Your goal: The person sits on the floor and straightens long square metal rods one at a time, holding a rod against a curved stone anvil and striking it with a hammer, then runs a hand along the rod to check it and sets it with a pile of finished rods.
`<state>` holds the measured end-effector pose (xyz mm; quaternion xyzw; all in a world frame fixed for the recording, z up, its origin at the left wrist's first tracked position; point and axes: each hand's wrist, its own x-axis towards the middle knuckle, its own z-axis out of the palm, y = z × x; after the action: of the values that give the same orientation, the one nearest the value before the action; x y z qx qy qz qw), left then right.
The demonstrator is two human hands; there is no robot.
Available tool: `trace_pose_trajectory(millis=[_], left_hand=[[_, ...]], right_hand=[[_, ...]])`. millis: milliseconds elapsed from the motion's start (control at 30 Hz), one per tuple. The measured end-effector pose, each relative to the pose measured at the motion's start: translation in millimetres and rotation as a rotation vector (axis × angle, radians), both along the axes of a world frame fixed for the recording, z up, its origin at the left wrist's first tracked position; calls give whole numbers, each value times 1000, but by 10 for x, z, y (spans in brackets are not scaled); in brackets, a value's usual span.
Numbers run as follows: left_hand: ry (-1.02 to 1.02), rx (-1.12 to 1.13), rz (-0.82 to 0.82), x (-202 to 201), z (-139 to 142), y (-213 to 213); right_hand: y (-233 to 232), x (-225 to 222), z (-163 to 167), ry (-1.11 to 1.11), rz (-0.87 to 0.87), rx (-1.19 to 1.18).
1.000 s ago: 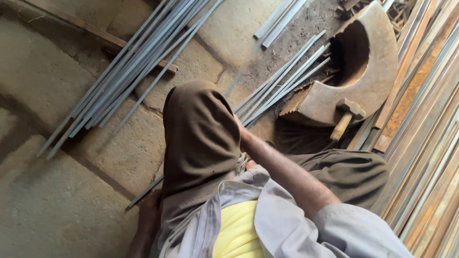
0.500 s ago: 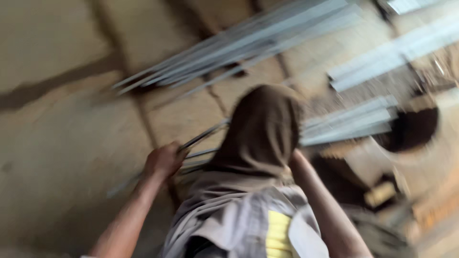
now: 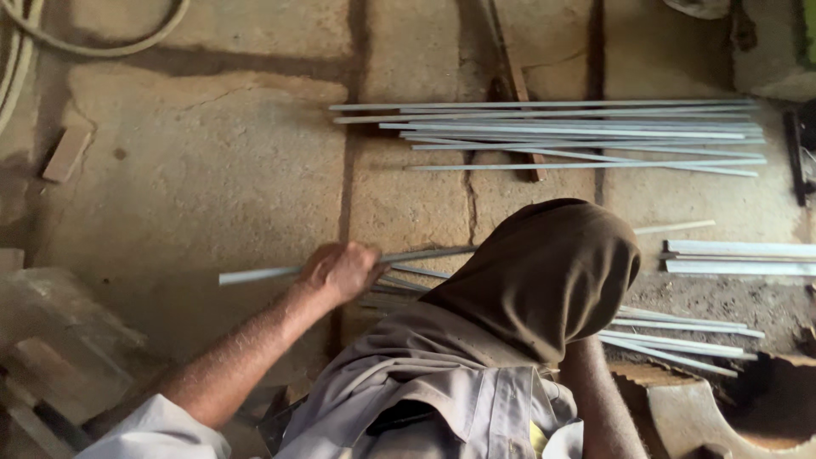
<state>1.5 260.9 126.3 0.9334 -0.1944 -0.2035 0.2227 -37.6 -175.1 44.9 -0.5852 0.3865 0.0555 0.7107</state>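
My left hand (image 3: 340, 270) is closed around a long thin grey metal strip (image 3: 255, 275) that lies nearly level just above the concrete floor, its free end pointing left. More grey strips (image 3: 680, 340) run under my bent knee in brown trousers (image 3: 544, 272) and come out on the right. My right forearm (image 3: 599, 399) reaches up behind that knee, and the hand itself is hidden.
A pile of several long grey strips (image 3: 578, 132) lies on the floor at the top right. Two pale strips (image 3: 739, 255) lie at the right edge. A hose (image 3: 93, 47) curls at the top left, beside a small wood block (image 3: 66, 153). A curved wooden piece (image 3: 705, 416) sits bottom right.
The view has swung round so the strip piles now lie level. My left hand has come up from beside my leg and holds one strip out to the left.
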Motion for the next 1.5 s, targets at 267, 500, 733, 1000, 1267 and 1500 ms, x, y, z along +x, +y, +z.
trace_pose_trajectory(millis=[267,500,733,1000,1267,1500], left_hand=[[-258,-169,72,-13,-657,352],[-637,-67,103,1074,-661,-87],[-731,-433,-87,1560,195,-1119],[74,-674,-564,1156,952,-3420],[90,-431,-741,903,800,-4218],[205,-120,-879,667,268,-4426]], right_hand=[[202,307,361,66,155,-33],[-109,814,1104,-205,-37,112],[-724,525,1425,-683,-126,439],[-594,-113,1619,-573,-534,143],[-1630,-1691,2032,-727,-1215,-53],[-1091,-1642,1086,-413,-1081,-45]])
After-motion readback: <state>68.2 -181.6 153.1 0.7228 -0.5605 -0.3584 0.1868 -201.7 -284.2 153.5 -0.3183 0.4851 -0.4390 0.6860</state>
